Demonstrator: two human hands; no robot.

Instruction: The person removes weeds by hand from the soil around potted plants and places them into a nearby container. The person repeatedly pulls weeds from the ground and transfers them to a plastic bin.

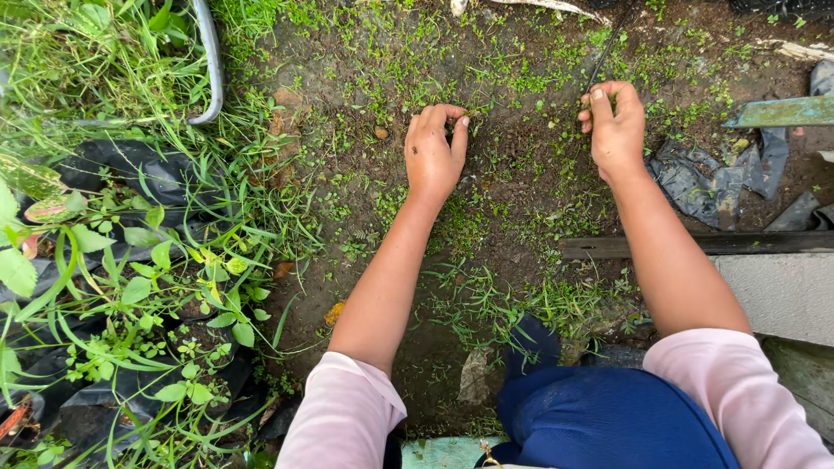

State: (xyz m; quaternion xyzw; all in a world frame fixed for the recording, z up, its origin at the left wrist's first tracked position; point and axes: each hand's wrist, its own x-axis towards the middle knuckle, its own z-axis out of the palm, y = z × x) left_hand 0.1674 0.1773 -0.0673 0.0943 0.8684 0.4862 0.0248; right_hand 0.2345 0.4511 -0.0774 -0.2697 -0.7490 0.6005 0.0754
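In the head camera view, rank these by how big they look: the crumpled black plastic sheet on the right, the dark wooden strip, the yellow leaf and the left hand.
1. Dark wooden strip, longest.
2. Crumpled black plastic sheet and left hand: look alike, so unranked.
3. Yellow leaf, smallest.

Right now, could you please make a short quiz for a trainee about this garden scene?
1. True or false: the left hand pinches small green weeds on the bare soil.
2. What does the right hand grip? A) a thin dark tool B) a yellow cup C) a rope
3. Fill in: torn black plastic sheet lies beside the ____ hand.

Key: 1 true; 2 A; 3 right.
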